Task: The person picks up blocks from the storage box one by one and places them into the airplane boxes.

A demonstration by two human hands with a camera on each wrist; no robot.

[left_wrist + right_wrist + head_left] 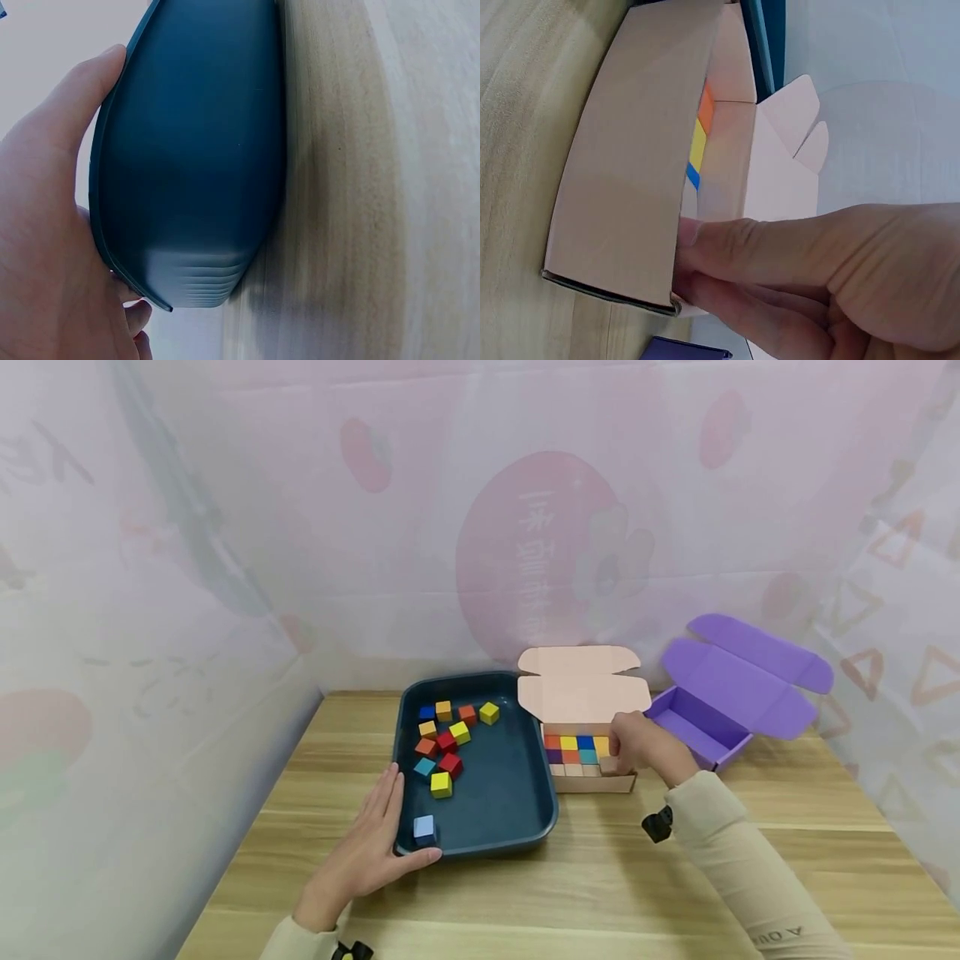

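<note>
My left hand (367, 847) lies along the near left corner of a dark blue tray (495, 810). Its fingers stretch along the outer left wall and its thumb rests at the near rim. Several colored cubes lie loose in the tray, with a light blue cube (424, 829) closest to that hand. My right hand (647, 745) reaches into an open pale pink cardboard box (592, 784), thumb and fingers pinching a plain wooden cube (607, 766) at the near right corner. Rows of colored and plain cubes (570, 757) fill the box beside it. The front wall hides the fingertips in the right wrist view.
To the right of the pink box stands an open purple box (693, 727), its lid (750, 681) folded back. The pink lid (583, 697) leans back beside the tray's right rim. Printed cloth (420, 568) hangs behind the wooden table (600, 893).
</note>
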